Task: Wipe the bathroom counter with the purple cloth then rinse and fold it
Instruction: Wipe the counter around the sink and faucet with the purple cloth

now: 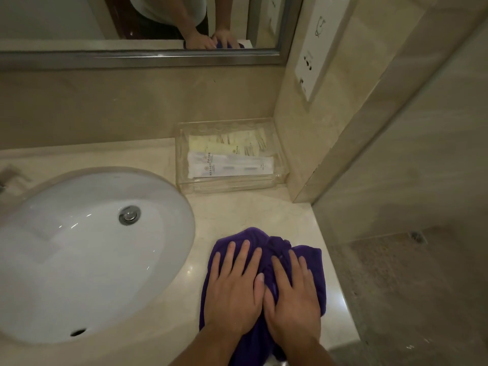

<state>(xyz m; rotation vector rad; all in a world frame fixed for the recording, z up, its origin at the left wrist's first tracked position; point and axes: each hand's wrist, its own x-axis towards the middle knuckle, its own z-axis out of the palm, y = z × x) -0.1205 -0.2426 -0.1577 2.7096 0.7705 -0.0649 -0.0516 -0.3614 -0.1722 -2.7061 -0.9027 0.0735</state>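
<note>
The purple cloth (266, 243) lies bunched on the beige marble counter (237, 210), to the right of the sink and near the counter's front right corner. My left hand (233, 289) lies flat on the cloth's left half with fingers straight and spread. My right hand (294, 294) presses flat on the right half beside it, thumbs nearly touching. Both palms cover the cloth's middle; its near end hangs toward the counter's front edge between my forearms.
A white oval sink (87, 249) with a metal drain plug (129, 214) fills the left. A clear plastic tray (277, 180) of wrapped toiletries sits against the back right wall. A mirror (132, 22) hangs above. The counter's right edge drops to a speckled floor (396, 286).
</note>
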